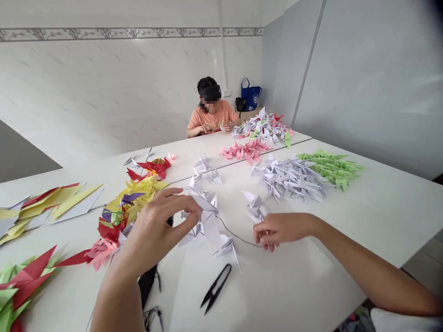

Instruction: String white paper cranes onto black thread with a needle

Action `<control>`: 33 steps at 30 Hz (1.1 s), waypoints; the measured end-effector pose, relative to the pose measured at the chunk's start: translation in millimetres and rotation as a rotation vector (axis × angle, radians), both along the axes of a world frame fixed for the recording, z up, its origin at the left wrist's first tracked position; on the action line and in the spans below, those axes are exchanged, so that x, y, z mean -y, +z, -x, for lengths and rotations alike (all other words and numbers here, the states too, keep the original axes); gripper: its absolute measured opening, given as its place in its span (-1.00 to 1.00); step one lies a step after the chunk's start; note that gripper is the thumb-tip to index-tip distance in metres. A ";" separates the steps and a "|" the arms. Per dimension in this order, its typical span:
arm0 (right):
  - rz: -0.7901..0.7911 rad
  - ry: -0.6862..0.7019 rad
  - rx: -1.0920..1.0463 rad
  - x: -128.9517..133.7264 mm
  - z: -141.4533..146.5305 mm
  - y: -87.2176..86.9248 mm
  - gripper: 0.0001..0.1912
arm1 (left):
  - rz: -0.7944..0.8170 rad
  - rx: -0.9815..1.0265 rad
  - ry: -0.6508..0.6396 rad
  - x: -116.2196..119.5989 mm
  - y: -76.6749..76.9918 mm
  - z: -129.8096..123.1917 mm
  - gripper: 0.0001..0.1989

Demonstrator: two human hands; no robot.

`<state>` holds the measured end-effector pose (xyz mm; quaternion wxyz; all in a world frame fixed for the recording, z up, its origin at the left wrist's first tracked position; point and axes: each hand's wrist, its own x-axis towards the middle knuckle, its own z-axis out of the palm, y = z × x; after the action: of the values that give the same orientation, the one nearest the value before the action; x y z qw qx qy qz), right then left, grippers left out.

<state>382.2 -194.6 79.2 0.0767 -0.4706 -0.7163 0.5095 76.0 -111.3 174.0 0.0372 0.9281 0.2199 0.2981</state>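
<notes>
A white paper crane [202, 220] is pinched between the thumb and fingertips of the left hand [155, 230], just beyond the scissors [215, 288], and its folds are partly hidden by the curled fingers. A thin dark thread [238, 235] is stretched loosely from the crane toward the right hand [284, 230], which is held palm down to the right of the scissors, its fingertips drawn together on the thread. Other white cranes [226, 244] lie clustered just beyond the scissors on the table [311, 258]. Farther beyond the scissors, piles of pale cranes [289, 177], green cranes [330, 168] and pink cranes [245, 151] are spread out, and a seated co-worker [211, 113] is seen at the far end. A sharp tug could tear the thin paper, and too hard a pinch could crush the crane. The slack thread could be snagged on paper points or caught around the scissors if it is allowed to drop.
</notes>
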 end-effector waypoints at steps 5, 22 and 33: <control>0.009 -0.117 -0.265 20.4 -15.7 -7.9 -0.73 | 0.141 -0.121 -0.071 5.9 3.8 1.7 -0.82; -0.839 -0.334 0.532 -77.2 -35.0 -49.1 -0.62 | 0.204 -0.164 -0.036 4.2 6.0 9.7 -0.81; -0.899 -0.425 0.419 -133.2 -49.1 -52.8 -0.51 | 0.185 -0.168 0.064 4.0 5.8 11.3 -0.83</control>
<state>431.2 -61.4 26.4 0.2273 -0.6176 -0.7526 0.0212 64.6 -115.2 179.8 0.0948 0.9348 0.2785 0.1988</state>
